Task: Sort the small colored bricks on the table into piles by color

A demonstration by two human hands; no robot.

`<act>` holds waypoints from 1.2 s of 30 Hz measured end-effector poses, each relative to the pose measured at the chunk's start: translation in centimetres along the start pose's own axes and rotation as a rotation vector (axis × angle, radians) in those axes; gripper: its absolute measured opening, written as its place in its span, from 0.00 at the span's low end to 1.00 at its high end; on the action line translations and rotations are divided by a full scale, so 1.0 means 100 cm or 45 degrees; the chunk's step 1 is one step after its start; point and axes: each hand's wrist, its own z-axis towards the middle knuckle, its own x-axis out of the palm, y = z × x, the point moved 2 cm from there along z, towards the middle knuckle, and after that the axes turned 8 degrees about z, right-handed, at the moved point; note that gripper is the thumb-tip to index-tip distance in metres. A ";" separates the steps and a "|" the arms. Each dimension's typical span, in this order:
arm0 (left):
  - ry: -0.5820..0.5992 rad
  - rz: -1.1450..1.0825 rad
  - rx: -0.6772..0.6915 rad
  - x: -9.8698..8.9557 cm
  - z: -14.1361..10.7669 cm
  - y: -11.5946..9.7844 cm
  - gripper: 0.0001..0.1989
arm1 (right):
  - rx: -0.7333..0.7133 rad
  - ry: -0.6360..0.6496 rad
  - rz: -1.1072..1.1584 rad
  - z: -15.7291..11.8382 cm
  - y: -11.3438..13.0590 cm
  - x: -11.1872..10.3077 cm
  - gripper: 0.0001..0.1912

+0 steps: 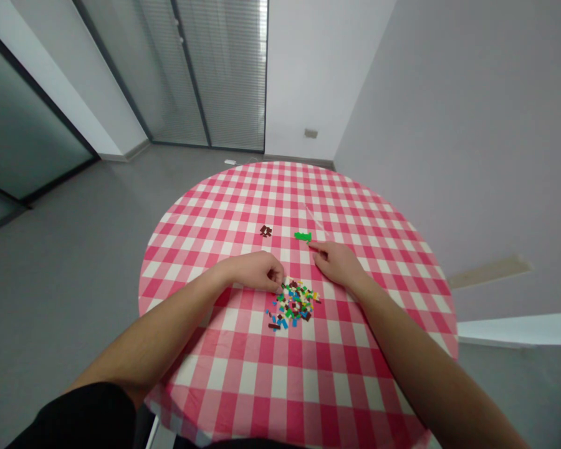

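A small heap of mixed toy building bricks (pixel 295 305) lies on the checked tablecloth, in blue, green, yellow, white, red and dark brown. At the heap's upper left edge is my left hand (pixel 260 272), its fingers curled and pinched against the pieces; what they grip, if anything, is too small to make out. My right hand (pixel 339 262) rests farther up on the right. Its index finger is stretched out to the near side of a group of green bricks (pixel 303 236), and the thumb is apart from it. Left of the green group sits a little cluster of dark brown bricks (pixel 266 231).
The round table (pixel 243 386) wears a pink-and-white checked cloth. Beyond its far edge a white object (pixel 230 162) lies on the grey floor. Glass partitions (pixel 215 75) with blinds and a pale wall with a socket plate (pixel 311 133) stand behind.
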 end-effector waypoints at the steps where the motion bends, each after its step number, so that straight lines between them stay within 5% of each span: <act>1: 0.000 0.001 0.001 0.000 0.000 0.000 0.05 | -0.002 0.003 0.005 0.000 0.001 0.000 0.21; 36: -0.005 -0.010 -0.009 0.000 0.000 -0.001 0.05 | 0.018 0.046 -0.077 0.003 0.004 0.000 0.22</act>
